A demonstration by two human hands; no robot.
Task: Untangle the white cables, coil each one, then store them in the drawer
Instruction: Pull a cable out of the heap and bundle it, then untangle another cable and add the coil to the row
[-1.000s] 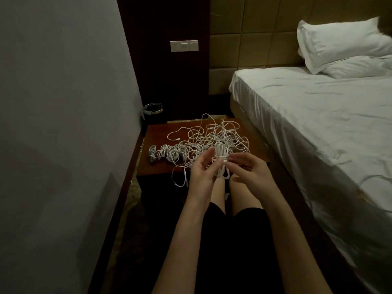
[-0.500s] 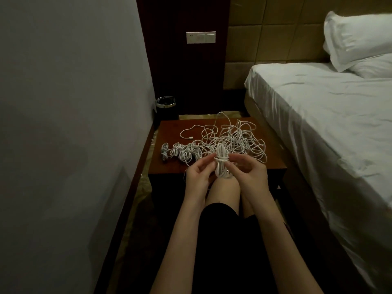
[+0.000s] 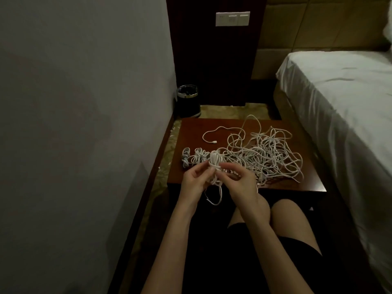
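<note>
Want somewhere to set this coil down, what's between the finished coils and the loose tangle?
Head view: the coil, held by both hands, left hand and right hand.

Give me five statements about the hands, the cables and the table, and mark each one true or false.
1. Both hands hold one cable bundle. True: the left hand and the right hand pinch it from either side.
2. Every cable is already coiled. False: a loose tangle still spreads over the table.
3. Small coiled bundles lie at the table's left side. True.
4. The bin stands on the table. False: it stands on the floor beyond it, by the wall.
5. A cable end hangs below the held bundle. True: a loop dangles under the hands.
</note>
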